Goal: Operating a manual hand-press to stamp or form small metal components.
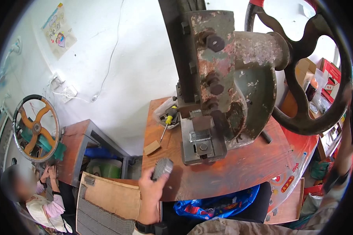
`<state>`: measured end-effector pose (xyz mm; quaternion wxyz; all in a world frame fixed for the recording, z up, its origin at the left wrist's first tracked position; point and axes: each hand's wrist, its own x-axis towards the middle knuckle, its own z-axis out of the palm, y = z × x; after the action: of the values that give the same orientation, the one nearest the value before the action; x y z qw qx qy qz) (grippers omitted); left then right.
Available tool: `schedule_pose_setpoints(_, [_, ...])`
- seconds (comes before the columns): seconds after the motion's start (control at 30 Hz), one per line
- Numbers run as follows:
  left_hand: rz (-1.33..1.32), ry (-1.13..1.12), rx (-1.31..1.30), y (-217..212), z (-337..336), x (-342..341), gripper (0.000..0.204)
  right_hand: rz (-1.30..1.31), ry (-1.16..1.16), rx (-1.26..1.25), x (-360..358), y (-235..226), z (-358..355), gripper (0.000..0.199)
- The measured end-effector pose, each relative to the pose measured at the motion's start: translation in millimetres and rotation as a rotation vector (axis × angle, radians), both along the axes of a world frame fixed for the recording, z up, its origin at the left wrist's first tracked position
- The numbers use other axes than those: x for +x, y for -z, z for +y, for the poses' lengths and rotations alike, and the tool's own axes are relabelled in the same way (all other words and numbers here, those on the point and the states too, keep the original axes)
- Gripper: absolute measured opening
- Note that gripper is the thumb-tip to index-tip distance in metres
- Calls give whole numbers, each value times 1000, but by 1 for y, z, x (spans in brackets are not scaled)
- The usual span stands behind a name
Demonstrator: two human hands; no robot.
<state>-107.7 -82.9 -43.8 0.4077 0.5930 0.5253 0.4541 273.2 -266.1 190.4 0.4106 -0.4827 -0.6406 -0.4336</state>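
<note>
My left hand [150,188] holds a small grey ribbed metal piece [162,167] just above the front left corner of the reddish wooden table [231,168]. A heavy rusty press machine [219,78] stands on that table, with a similar ribbed piece [200,135] lying in its die bed. My right hand [347,98] is raised at the far right edge, gripping the rim of the machine's large dark handwheel [302,66]; its forearm [337,172] rises from the lower right.
A yellow-handled screwdriver [166,123] and a small wooden block [152,147] lie on the table's left side. A cardboard tray of grey pieces [106,211] sits below left. Another person [39,196] works at a second press with a handwheel [36,127]. A blue bag [219,203] lies under the table.
</note>
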Motion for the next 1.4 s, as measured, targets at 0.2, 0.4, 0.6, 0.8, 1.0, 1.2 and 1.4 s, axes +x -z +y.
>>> schedule_pose_setpoints(0.2, [382,261,532,38,-35,40,48,156,-175,-778,-21,201,10,20])
schedule_pose_setpoints(0.4, [751,238,489,20,-45,60,57,374,-218,-708,-42,251,33,18])
schedule_pose_setpoints(0.6, [833,200,593,26,-42,81,50,456,-161,-708,-43,267,35,17])
schedule_pose_setpoints(0.8, [-748,308,-468,10,-56,45,42,415,-135,-659,-49,263,35,16])
schedule_pose_setpoints(1.0, [-1309,368,-714,13,-78,32,55,406,-133,-626,-50,263,36,14])
schedule_pose_setpoints(1.2, [-827,785,-955,62,-107,30,43,381,-129,-606,-47,271,34,14])
schedule_pose_setpoints(1.4, [48,666,-611,82,-113,47,45,394,-158,-597,-56,266,37,14])
